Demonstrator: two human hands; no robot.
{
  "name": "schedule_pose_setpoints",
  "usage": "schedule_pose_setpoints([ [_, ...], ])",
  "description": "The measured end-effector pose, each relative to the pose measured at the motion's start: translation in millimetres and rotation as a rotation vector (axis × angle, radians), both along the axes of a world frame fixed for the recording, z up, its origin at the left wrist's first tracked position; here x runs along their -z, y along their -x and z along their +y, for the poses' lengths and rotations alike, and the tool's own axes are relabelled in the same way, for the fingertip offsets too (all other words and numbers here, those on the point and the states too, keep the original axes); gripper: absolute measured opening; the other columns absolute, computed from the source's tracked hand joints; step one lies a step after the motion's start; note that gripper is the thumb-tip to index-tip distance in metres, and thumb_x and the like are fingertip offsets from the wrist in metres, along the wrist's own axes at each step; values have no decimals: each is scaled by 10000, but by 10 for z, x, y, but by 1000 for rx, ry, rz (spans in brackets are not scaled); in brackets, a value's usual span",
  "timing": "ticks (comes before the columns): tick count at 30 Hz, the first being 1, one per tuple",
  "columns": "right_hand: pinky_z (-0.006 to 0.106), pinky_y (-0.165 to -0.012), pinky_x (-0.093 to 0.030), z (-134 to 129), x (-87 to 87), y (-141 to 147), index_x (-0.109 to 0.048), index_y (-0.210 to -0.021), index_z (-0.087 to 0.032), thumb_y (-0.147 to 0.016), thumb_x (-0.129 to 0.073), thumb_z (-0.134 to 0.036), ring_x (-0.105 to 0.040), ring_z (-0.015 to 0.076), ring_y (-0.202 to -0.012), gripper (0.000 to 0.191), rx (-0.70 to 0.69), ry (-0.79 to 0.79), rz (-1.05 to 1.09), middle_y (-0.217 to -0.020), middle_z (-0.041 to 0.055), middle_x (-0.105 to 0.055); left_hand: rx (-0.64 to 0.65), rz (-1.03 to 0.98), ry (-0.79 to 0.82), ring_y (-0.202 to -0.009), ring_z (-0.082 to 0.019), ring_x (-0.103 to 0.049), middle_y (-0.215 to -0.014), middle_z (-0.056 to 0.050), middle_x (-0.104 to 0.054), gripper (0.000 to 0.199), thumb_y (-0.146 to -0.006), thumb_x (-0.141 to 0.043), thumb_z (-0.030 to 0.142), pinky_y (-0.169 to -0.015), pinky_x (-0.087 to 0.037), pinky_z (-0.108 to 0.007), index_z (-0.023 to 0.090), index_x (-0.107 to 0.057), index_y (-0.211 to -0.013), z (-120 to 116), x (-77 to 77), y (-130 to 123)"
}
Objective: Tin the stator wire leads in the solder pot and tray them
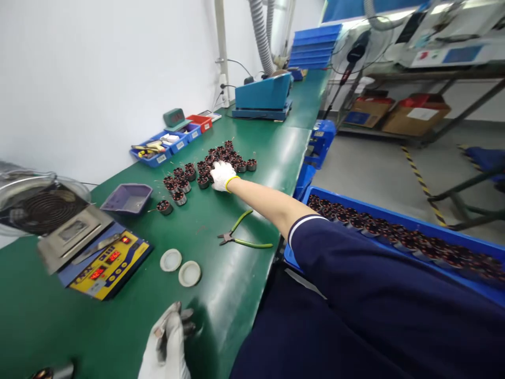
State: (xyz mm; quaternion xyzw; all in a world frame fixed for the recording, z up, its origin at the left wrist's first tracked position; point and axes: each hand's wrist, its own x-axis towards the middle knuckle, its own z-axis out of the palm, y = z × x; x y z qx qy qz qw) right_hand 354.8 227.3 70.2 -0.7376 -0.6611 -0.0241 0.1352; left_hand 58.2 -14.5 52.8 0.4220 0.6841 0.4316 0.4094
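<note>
My right hand (223,176), in a white glove with a yellow cuff, reaches across the bench to a cluster of copper-wound motor stators (224,153). Its fingers are curled down around a stator at the near edge of the cluster, partly hidden by the glove. More stators (179,185) stand just left of it, with thin wire ends sticking out. My left hand (169,339), in a white glove with darkened fingertips, is low over the near bench. Its fingers are loosely bent and apart, with nothing visible in them. Green-handled cutting pliers (244,238) lie opened between the hands.
Two small round dishes (189,273) lie near a yellow-and-blue soldering unit (108,263). A purple tray (127,199) and blue tool bins (152,152) line the wall side. Beside the green bench (232,284), a blue crate (379,210) holds many stators. A blue machine (262,95) stands farther back.
</note>
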Motion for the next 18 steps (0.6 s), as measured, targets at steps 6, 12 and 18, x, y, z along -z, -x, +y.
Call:
schedule_pose_setpoints([
  [6, 497, -1112, -329, -576, 54, 188, -709, -931, -140, -773, -689, -200, -391, 360, -1345, 170, -133, -76, 74, -1385, 188, -508, -7, -73, 3, -632, -189, -673, -772, -55, -737, 577, -694, -713, 627, -595, -584, -279, 157, -677, -1027, 33, 53, 147],
  [12, 370, -1001, -470, -1674, -22, 857, -662, -1022, -226, -865, -624, -373, -541, 223, -1203, 219, -948, -43, 239, -1352, 105, -561, 104, -300, 23, -675, -169, -677, -1015, -112, -730, 626, -856, -545, 632, -571, -556, -266, 164, -573, -1270, 21, 47, 103],
  [18, 400, -701, -503, -2015, -163, 1551, -677, -1036, -271, -861, -594, -387, -622, 257, -941, 225, -1107, 39, 24, -1234, 100, -647, -26, -377, 79, -728, -203, -672, -799, -111, -710, 549, -925, -360, 539, -603, -562, -274, 117, -708, -969, 4, 3, 112],
])
